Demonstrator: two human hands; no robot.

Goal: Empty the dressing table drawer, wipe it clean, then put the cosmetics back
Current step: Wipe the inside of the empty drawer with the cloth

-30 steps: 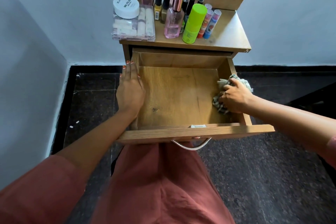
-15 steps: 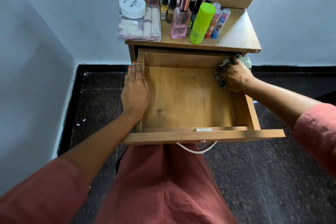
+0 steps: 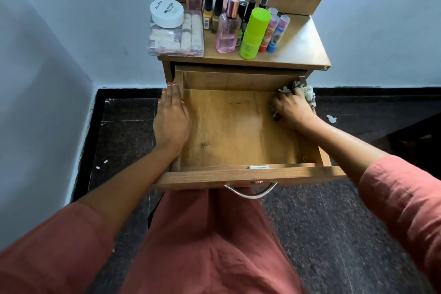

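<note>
The one head-worn view looks forward and steeply down, from close above the front of the pulled-out drawer [image 3: 238,131]. Beyond the drawer it takes in the tabletop [image 3: 303,50]; nearer than the drawer, the wearer's lap [image 3: 210,246]; to both sides, dark floor [image 3: 334,222].

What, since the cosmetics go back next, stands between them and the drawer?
No object; only the right hand gripping the cloth at the far right corner of the drawer, left hand on its left wall.

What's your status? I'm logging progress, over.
Left hand flat on left wall of drawer. Right hand grips cloth at back right corner. Drawer empty, cosmetics on top.
</note>
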